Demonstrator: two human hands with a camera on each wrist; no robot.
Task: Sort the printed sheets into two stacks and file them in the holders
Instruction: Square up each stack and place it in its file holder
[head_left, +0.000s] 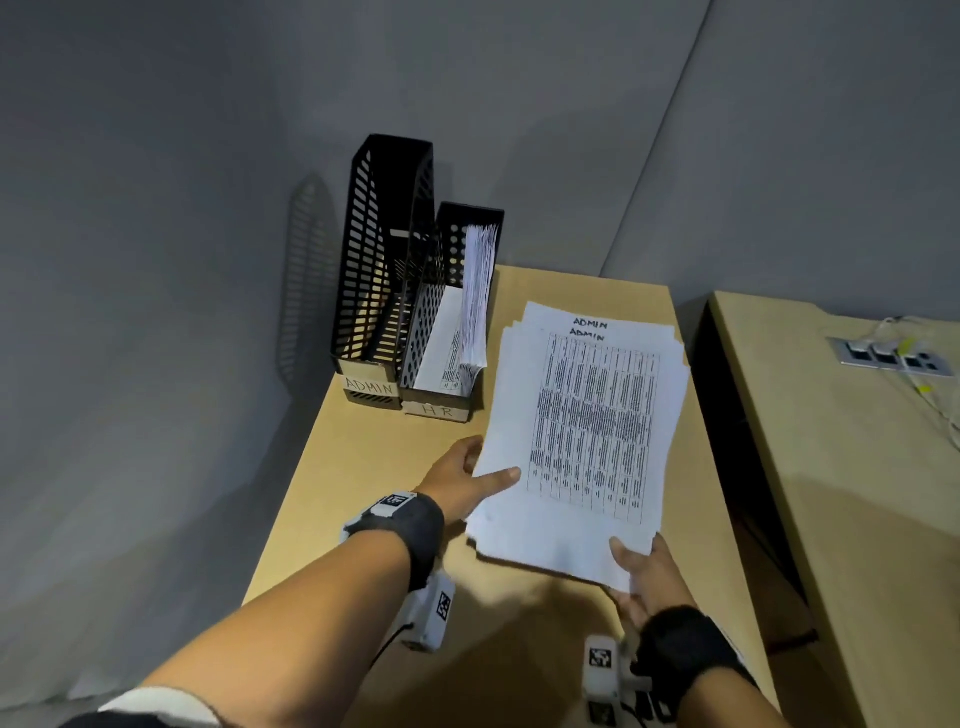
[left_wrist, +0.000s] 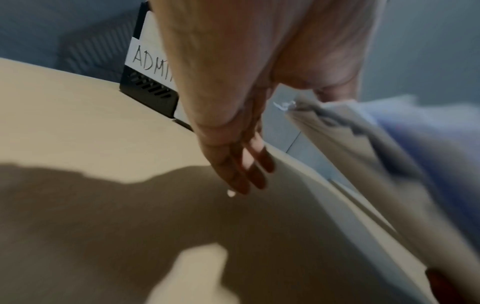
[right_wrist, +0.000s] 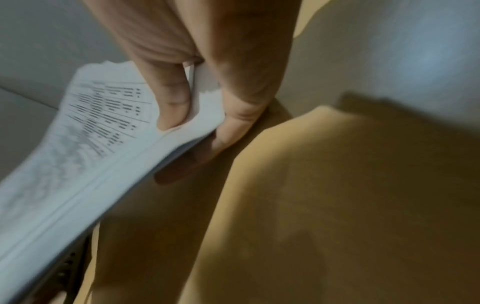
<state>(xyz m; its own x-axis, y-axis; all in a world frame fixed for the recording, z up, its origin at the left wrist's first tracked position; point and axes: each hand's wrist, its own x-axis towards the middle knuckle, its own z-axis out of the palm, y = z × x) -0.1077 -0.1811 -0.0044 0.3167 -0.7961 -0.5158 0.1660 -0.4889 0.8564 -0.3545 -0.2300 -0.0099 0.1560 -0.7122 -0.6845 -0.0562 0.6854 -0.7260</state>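
A stack of printed sheets (head_left: 587, 415) headed ADMIN hangs tilted above the tan table (head_left: 374, 493). My right hand (head_left: 639, 566) pinches its near corner, thumb on top and fingers beneath, as the right wrist view shows (right_wrist: 197, 115). My left hand (head_left: 467, 467) is at the stack's left edge with its thumb lying on the top sheet. In the left wrist view its fingers (left_wrist: 246, 164) point straight and stand apart from the paper (left_wrist: 376, 154). Two black holders stand at the back left. The ADMIN holder (head_left: 384, 249) holds nothing, and the HR holder (head_left: 447, 312) has sheets in it.
Grey walls close in behind and to the left of the table. A second tan desk (head_left: 831, 467) stands to the right across a dark gap, with a socket panel and cables (head_left: 888, 356) on it. Bare tabletop lies in front of the holders.
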